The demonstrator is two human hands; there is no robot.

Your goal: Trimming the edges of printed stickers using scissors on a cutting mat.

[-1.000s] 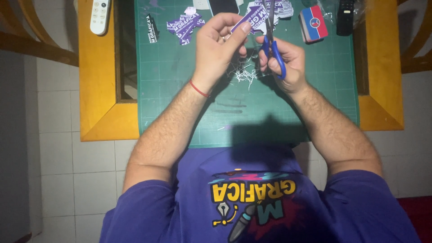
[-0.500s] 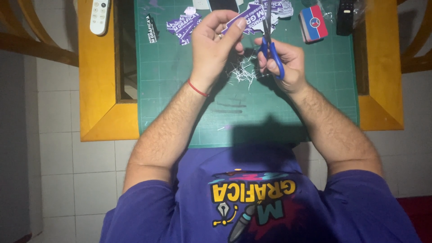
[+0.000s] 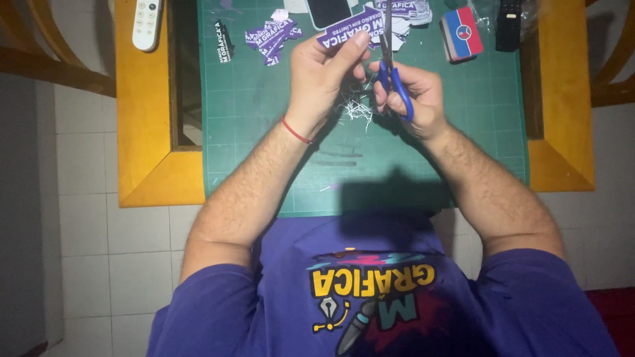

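The near half of the green cutting mat (image 3: 264,165) lies bare, so open passage is offered there, below both forearms. The far strip is crowded: purple printed cut-outs (image 3: 271,41) at the left, a dark phone (image 3: 329,11) at the middle, a red and blue card stack (image 3: 462,33) and a black remote (image 3: 508,25) at the right. Between the left hand (image 3: 322,76) and the right hand (image 3: 413,92) the gap is blocked by blue-handled scissors (image 3: 395,76) and white paper shreds (image 3: 357,109). A white remote (image 3: 146,23) is set on the yellow desk (image 3: 142,132) rim, well apart to the left. The mat's right side, below the card stack, is left open.
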